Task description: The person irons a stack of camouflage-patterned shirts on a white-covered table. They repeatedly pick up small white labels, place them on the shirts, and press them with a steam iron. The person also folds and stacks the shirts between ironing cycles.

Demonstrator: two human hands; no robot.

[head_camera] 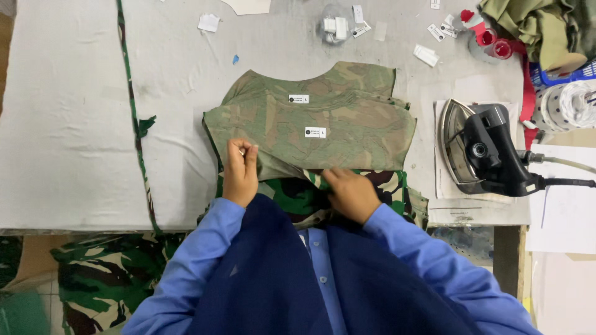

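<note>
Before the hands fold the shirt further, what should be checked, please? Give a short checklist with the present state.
1. Left hand grips the shirt edge: ok, fingers pinch the faded fabric.
2. Right hand grips the hem: ok, it presses on the fold near the middle.
3. Shirt lies flat: ok, both white labels face up and no big wrinkles show.
4. Iron away from fabric: ok, it rests on its pad, apart from the shirt.
5. Iron hot or cold: cannot tell.
6. Darker camouflage piece under the shirt lined up: cannot tell, the hands hide it.
</note>
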